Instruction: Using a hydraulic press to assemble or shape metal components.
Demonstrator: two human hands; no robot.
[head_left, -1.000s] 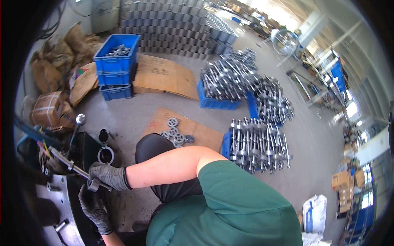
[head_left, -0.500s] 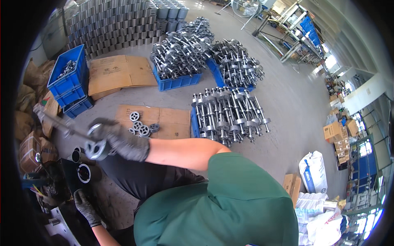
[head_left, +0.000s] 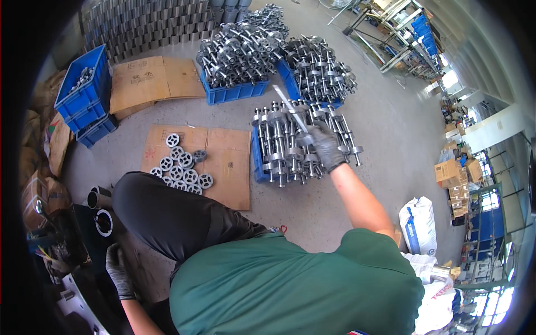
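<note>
My right hand (head_left: 325,148), in a dark grey work glove, is closed on a metal shaft with a round hub (head_left: 292,109). The shaft tilts up to the left above the nearest blue crate (head_left: 258,159). Similar shafts (head_left: 277,146) with round metal hubs are heaped in that crate. At the lower left, my gloved left hand (head_left: 118,274) rests beside the dark machine (head_left: 84,237), fingers stretched out and nothing visible in them. Next to it stands a metal tube (head_left: 104,223). Several spoked metal discs (head_left: 185,160) lie on a flat cardboard sheet (head_left: 231,167).
Behind are two more heaped blue crates (head_left: 237,93). Stacked blue boxes (head_left: 84,95) stand at the left beside another cardboard sheet (head_left: 139,84). Rows of metal cylinders (head_left: 151,28) line the back. A white sack (head_left: 419,226) stands at the right.
My right hand has swung from the machine on the left to the heaped shafts on the right, carrying the shaft. More of the spoked discs now show. My left hand stays by the machine.
</note>
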